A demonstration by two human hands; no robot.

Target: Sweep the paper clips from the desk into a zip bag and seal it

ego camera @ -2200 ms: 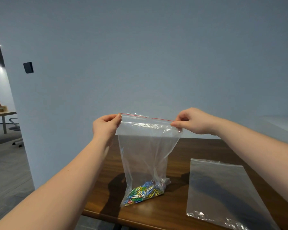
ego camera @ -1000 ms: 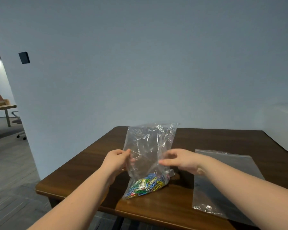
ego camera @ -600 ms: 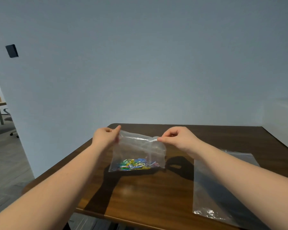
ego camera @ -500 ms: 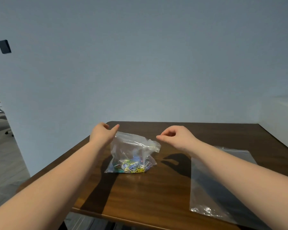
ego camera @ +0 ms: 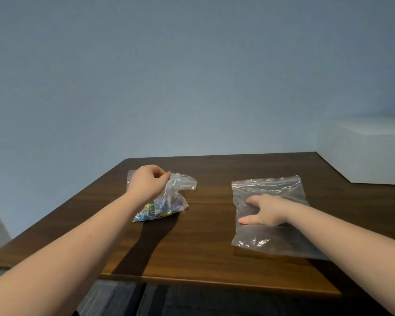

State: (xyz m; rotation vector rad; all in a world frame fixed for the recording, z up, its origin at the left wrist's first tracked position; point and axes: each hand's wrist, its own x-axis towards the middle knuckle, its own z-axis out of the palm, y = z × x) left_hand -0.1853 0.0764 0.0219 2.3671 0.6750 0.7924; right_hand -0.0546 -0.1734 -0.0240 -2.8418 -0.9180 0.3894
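Note:
A clear zip bag [ego camera: 173,197] lies crumpled on the dark wooden desk [ego camera: 203,247], left of centre. Coloured paper clips [ego camera: 155,209] are heaped inside its near end. My left hand [ego camera: 147,183] rests on the bag's top, fingers pinched on the plastic. A second, empty clear zip bag [ego camera: 269,185] lies flat on the right. My right hand [ego camera: 263,209] lies palm down on this empty bag, fingers spread. No loose clips show on the desk.
A white box-like block [ego camera: 365,147] stands at the desk's far right corner against the blue-grey wall. The desk's near edge [ego camera: 214,281] runs across the lower view, with dark floor below.
The filled bag was held upright by both hands, then lowered and laid on the desk. My right hand let go and moved right onto the empty bag. My left hand stays on the filled bag.

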